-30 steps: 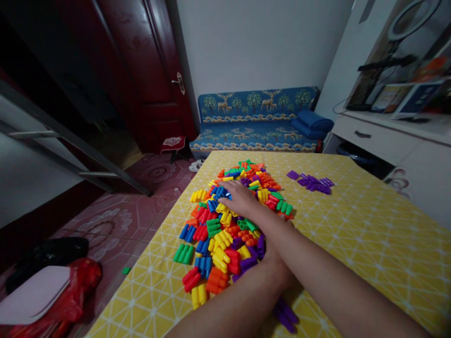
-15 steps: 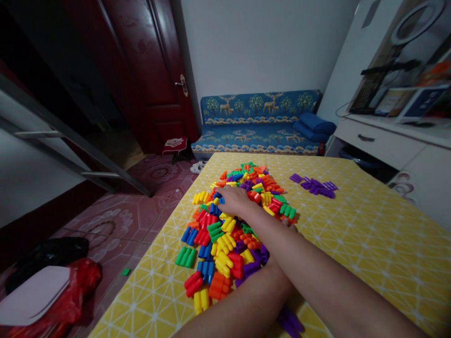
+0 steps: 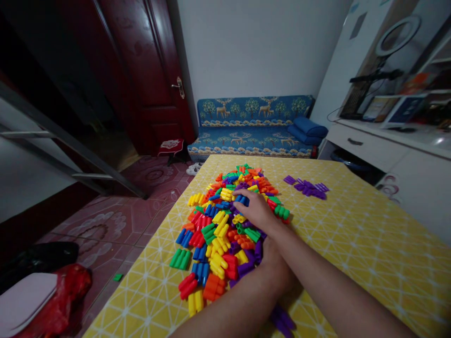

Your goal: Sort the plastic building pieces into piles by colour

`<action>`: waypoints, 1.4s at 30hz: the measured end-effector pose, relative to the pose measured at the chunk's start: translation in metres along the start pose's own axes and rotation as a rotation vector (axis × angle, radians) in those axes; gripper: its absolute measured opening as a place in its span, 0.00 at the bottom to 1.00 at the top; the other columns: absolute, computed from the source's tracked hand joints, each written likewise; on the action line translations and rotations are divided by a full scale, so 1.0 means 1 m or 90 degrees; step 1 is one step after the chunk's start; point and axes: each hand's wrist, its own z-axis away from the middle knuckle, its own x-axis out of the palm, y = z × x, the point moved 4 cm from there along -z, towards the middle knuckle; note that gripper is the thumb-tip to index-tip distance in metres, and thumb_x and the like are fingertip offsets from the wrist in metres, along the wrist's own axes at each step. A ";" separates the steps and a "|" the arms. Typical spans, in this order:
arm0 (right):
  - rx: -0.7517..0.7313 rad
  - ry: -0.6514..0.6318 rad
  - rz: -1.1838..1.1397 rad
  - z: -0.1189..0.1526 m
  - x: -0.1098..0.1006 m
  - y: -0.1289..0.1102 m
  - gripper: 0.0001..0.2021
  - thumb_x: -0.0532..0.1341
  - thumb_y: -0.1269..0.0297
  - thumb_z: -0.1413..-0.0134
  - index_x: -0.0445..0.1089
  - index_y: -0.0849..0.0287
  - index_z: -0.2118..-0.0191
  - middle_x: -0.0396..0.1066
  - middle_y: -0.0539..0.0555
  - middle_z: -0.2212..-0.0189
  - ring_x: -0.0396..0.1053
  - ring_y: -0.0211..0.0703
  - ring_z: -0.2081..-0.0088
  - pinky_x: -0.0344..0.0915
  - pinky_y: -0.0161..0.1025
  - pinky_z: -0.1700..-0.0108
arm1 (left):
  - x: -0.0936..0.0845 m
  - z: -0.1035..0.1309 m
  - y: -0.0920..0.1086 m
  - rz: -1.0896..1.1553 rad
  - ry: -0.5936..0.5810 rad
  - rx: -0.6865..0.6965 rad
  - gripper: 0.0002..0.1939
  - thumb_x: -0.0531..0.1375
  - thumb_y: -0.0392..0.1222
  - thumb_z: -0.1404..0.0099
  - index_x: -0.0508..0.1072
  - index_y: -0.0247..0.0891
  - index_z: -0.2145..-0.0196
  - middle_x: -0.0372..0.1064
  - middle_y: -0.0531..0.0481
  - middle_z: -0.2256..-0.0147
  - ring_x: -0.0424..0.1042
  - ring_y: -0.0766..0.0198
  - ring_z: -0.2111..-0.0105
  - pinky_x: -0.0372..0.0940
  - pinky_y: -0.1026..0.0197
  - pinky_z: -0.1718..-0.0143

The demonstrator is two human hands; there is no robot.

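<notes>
The pile [image 3: 218, 244] of blocks runs from the centre of the frame toward the bottom, on the table's yellow cloth [image 3: 352, 253]. The right hand [image 3: 258, 209] reaches in from the lower right over the pile's upper half, thumb and fingers parted with a blue block [image 3: 243, 201] between them; I cannot tell whether it is gripped. The left hand [image 3: 275, 260] is by the pile's right border, partly hidden under the right forearm, so its grip cannot be told. The crossed arms close off the pile's lower right side.

A green block [image 3: 180, 259] lies nearest the table's left edge, with a strip of cloth between. Right of the pile, cloth stretches broadly toward the right of the frame; purple blocks [image 3: 310, 188] lie there, below the sofa [image 3: 246, 138] and well apart from the pile.
</notes>
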 end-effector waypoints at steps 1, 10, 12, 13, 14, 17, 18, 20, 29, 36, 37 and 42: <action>0.011 0.001 -0.039 0.007 -0.008 0.005 0.15 0.63 0.64 0.47 0.75 0.55 0.52 0.78 0.52 0.61 0.75 0.46 0.61 0.71 0.42 0.55 | -0.005 0.003 0.003 -0.012 -0.009 0.015 0.31 0.51 0.50 0.32 0.55 0.43 0.33 0.51 0.49 0.32 0.47 0.51 0.32 0.42 0.48 0.31; 0.045 0.001 -0.187 0.038 -0.073 0.040 0.18 0.58 0.51 0.43 0.79 0.57 0.57 0.78 0.56 0.57 0.75 0.51 0.54 0.70 0.48 0.49 | -0.014 0.008 0.015 -0.167 -0.021 -0.006 0.31 0.49 0.53 0.32 0.58 0.34 0.36 0.54 0.38 0.35 0.49 0.46 0.34 0.52 0.43 0.35; 0.065 0.125 -0.123 0.037 -0.085 0.068 0.17 0.60 0.53 0.45 0.78 0.58 0.59 0.78 0.57 0.58 0.75 0.52 0.56 0.70 0.50 0.49 | -0.013 0.009 0.014 -0.166 -0.008 0.013 0.32 0.51 0.54 0.33 0.59 0.34 0.37 0.52 0.38 0.34 0.43 0.48 0.32 0.51 0.44 0.35; 0.076 0.165 -0.075 0.038 -0.088 0.082 0.16 0.60 0.54 0.47 0.78 0.58 0.60 0.78 0.58 0.59 0.75 0.53 0.56 0.69 0.51 0.49 | -0.013 0.009 0.013 -0.164 -0.005 0.016 0.31 0.51 0.54 0.33 0.60 0.34 0.38 0.52 0.38 0.35 0.43 0.48 0.32 0.51 0.45 0.35; 0.089 0.186 -0.028 0.038 -0.088 0.096 0.15 0.62 0.55 0.49 0.78 0.58 0.60 0.78 0.59 0.59 0.74 0.54 0.56 0.69 0.52 0.49 | -0.013 0.009 0.012 -0.161 -0.003 0.016 0.31 0.52 0.54 0.33 0.61 0.34 0.39 0.53 0.38 0.35 0.43 0.49 0.32 0.51 0.45 0.34; 0.125 0.144 0.040 0.043 -0.076 0.126 0.21 0.65 0.59 0.56 0.76 0.58 0.53 0.76 0.60 0.54 0.73 0.56 0.52 0.67 0.54 0.48 | -0.014 0.010 0.013 -0.151 0.000 0.015 0.31 0.51 0.53 0.33 0.60 0.34 0.38 0.51 0.39 0.34 0.44 0.49 0.32 0.49 0.45 0.34; 0.130 0.120 0.037 0.045 -0.070 0.130 0.23 0.66 0.60 0.56 0.74 0.57 0.51 0.75 0.60 0.52 0.72 0.55 0.51 0.67 0.53 0.47 | -0.015 0.009 0.013 -0.147 0.000 0.017 0.31 0.50 0.52 0.32 0.58 0.34 0.37 0.50 0.39 0.33 0.43 0.48 0.32 0.48 0.45 0.33; 0.134 0.083 0.025 0.049 -0.060 0.132 0.25 0.65 0.62 0.55 0.72 0.55 0.47 0.74 0.59 0.51 0.72 0.54 0.50 0.67 0.51 0.47 | -0.016 0.009 0.014 -0.140 0.003 0.018 0.32 0.50 0.52 0.32 0.56 0.34 0.35 0.47 0.40 0.32 0.43 0.48 0.32 0.45 0.44 0.33; 0.071 0.030 -0.005 0.043 -0.050 0.109 0.28 0.64 0.70 0.58 0.72 0.56 0.46 0.70 0.58 0.46 0.68 0.50 0.45 0.63 0.48 0.42 | -0.018 0.010 0.016 -0.123 -0.001 -0.005 0.30 0.51 0.51 0.33 0.59 0.35 0.37 0.52 0.39 0.34 0.49 0.44 0.34 0.47 0.42 0.34; 0.092 0.045 -0.028 0.044 -0.045 0.099 0.16 0.62 0.68 0.54 0.77 0.55 0.57 0.77 0.54 0.57 0.73 0.49 0.54 0.67 0.49 0.47 | -0.015 0.010 0.016 -0.128 0.016 0.014 0.29 0.51 0.51 0.32 0.61 0.34 0.38 0.57 0.38 0.37 0.54 0.44 0.37 0.45 0.42 0.33; 0.079 0.049 -0.027 0.044 -0.045 0.096 0.16 0.61 0.69 0.54 0.77 0.55 0.57 0.77 0.54 0.57 0.74 0.49 0.54 0.68 0.48 0.48 | -0.014 0.010 0.016 -0.128 0.008 0.011 0.29 0.50 0.51 0.32 0.61 0.34 0.38 0.57 0.38 0.37 0.54 0.44 0.37 0.46 0.42 0.34; 0.031 0.018 0.066 0.043 -0.042 0.086 0.23 0.60 0.74 0.55 0.75 0.52 0.51 0.74 0.55 0.50 0.71 0.48 0.49 0.66 0.46 0.46 | -0.012 0.009 0.015 -0.134 -0.016 0.011 0.30 0.49 0.49 0.32 0.61 0.29 0.38 0.60 0.34 0.39 0.55 0.43 0.38 0.49 0.42 0.35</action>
